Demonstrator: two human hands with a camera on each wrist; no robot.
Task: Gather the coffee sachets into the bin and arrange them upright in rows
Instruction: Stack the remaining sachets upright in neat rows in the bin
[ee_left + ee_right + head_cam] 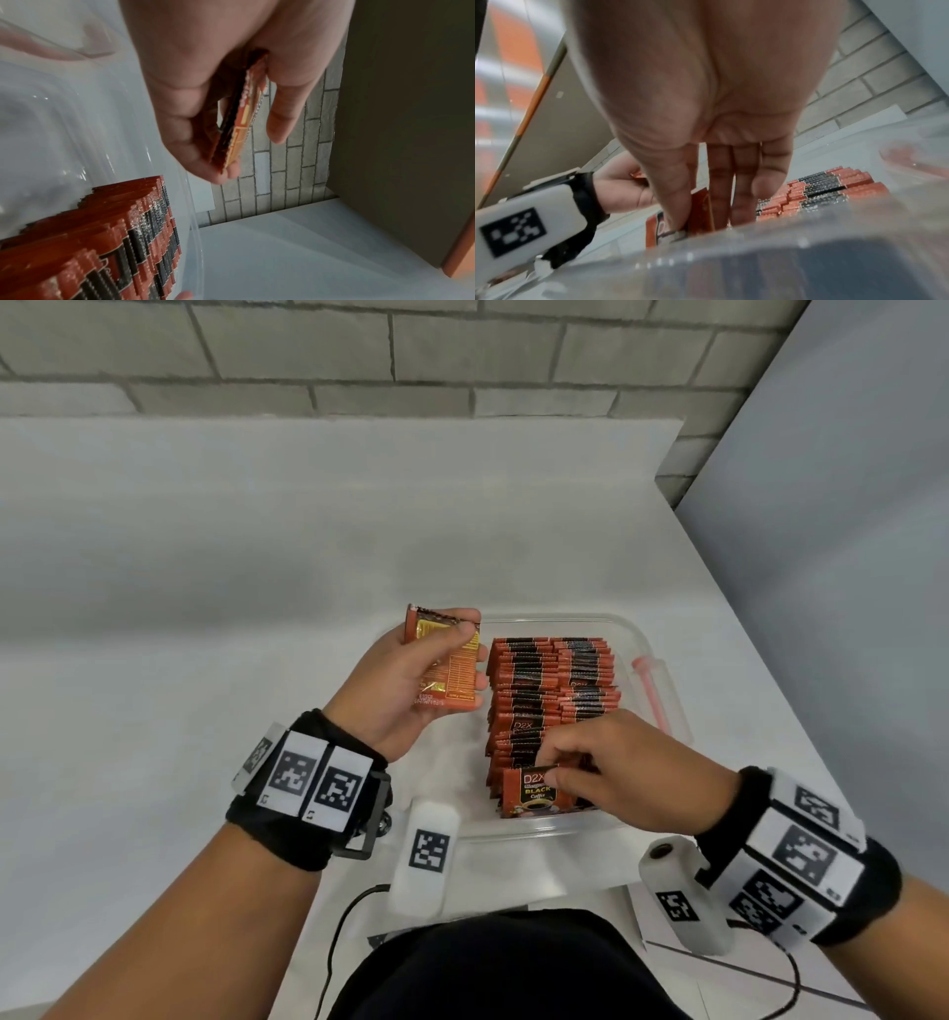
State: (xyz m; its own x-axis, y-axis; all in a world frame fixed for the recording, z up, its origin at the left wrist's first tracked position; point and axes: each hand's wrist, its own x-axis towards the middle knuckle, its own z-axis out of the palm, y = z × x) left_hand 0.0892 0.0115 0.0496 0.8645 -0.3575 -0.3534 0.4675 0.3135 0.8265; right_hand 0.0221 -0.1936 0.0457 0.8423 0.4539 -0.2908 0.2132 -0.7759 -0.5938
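The right hand (631,767) pinches the top edge of the front sachet (534,793) between thumb and fingertips (677,213), standing it at the near end of the rows (552,690) in the clear bin (642,634). The left hand (405,683) grips a small stack of sachets (452,667) above the bin's left side, thumb across it. The bin sits on a white table (205,608).

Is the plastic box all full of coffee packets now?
Not full. The packets in the bin stand in rows on its right side only; its left side is bare. The left hand holds more packets.
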